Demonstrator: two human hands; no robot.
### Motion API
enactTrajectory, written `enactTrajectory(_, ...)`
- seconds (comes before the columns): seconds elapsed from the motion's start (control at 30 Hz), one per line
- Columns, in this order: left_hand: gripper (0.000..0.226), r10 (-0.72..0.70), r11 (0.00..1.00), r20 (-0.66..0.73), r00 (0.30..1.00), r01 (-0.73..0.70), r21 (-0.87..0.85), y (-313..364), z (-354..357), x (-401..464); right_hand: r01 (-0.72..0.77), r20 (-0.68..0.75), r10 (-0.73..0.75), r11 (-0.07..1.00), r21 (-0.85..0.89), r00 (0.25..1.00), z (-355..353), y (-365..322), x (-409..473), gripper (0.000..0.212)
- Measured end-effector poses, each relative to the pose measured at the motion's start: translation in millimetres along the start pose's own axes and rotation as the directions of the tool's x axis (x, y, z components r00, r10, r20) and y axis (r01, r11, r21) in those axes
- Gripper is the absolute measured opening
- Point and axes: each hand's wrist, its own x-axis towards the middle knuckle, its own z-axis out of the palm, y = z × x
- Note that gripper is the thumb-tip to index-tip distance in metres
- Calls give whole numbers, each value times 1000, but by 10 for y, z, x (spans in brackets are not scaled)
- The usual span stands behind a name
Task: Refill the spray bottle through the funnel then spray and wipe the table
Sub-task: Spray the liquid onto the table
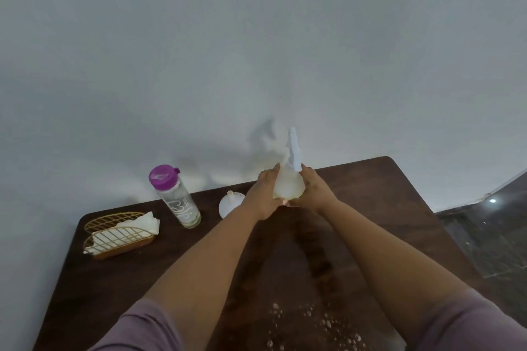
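Note:
A translucent white spray bottle [288,184] with its pale spray head on top is held upright over the far middle of the dark wooden table [399,208]. My left hand [263,196] grips its left side and my right hand [313,194] grips its right side. A white funnel [229,202] sits upside down on the table just left of my left hand. Further left stands a clear water bottle [178,202] with a purple lid, tilted in the wide view.
A gold wire basket [119,232] holding white cloths or napkins sits at the table's left end. Small pale crumbs [310,328] are scattered near the front edge. A white wall rises right behind the table. Dark tiled floor lies to the right.

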Motion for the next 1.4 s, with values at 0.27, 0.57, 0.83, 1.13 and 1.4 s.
enactTrajectory(0.27, 68, -22, 993, -13, 1000, 20, -120, -166, 85, 266, -24, -12, 24, 1000, -10, 1000, 119, 127, 187, 83)
enactTrajectory(0.57, 67, -57, 990, -50, 997, 50, -134, -118, 221, 230, -80, 46, 82, 996, -44, 996, 141, 204, 123, 88)
enactTrajectory(0.83, 72, -145, 989, -214, 966, 138, -44, 102, 234, -21, -87, -109, 83, 996, -30, 991, 114, 102, -186, 61)
enactTrajectory(1.13, 52, -162, 986, -417, 894, 134, -96, 219, 371, -995, 30, -116, -28, 999, 18, 993, 236, -306, -834, 41)
enactTrajectory(1.4, 52, -305, 951, -541, 784, 281, -129, 39, 340, -2179, 210, 12, -210, 974, -85, 978, 610, -671, -1481, 35)
